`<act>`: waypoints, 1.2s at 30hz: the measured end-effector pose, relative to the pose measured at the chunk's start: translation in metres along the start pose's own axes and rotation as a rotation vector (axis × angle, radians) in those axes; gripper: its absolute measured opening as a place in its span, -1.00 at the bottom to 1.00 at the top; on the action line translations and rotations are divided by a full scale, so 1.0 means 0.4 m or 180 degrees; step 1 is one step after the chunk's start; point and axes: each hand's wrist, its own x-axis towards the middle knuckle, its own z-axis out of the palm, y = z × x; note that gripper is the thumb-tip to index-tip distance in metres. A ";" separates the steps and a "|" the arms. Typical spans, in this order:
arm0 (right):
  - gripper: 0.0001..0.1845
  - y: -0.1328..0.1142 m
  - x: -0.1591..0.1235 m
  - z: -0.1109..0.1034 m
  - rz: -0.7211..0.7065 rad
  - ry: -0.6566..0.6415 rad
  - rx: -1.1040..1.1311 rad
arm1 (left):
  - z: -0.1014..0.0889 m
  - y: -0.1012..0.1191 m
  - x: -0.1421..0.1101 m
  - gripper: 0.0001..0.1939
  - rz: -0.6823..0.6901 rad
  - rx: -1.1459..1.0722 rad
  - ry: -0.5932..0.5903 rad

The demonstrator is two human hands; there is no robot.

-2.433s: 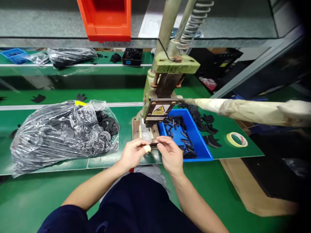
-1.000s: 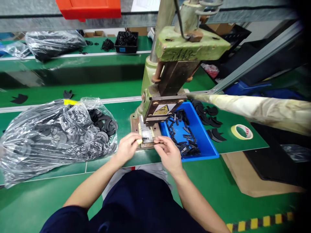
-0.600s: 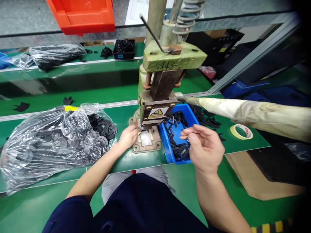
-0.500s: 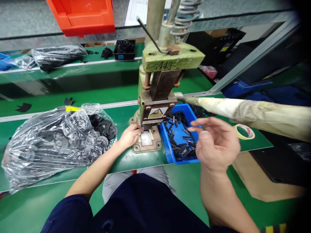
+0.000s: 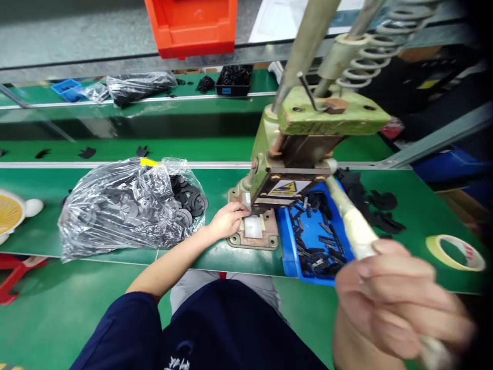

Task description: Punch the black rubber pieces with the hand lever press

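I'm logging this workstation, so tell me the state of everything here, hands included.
Right hand: closed around the press lever.
Press lever: slanting toward the near side.
Left hand: fingers at the press base; what they hold is unclear.
Plastic bag: lying down, bulging with dark parts.
Blue bin: open-topped, partly filled with black pieces.
Black tray: open, heaped with small dark items.
Tape roll: lying flat.
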 end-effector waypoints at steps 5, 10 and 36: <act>-0.53 0.067 -0.084 0.050 -0.1242 0.0661 0.0628 | -0.005 0.010 -0.010 -0.58 -0.0034 -0.0143 -0.0013; -0.52 0.072 -0.077 0.055 -0.1149 0.0679 0.0692 | -0.132 -0.039 -0.038 -0.69 -0.1100 0.0501 0.0433; -0.73 0.029 -0.120 0.013 -0.0264 0.0320 0.0478 | -0.272 -0.109 -0.041 -0.78 -0.3225 -0.1639 0.0854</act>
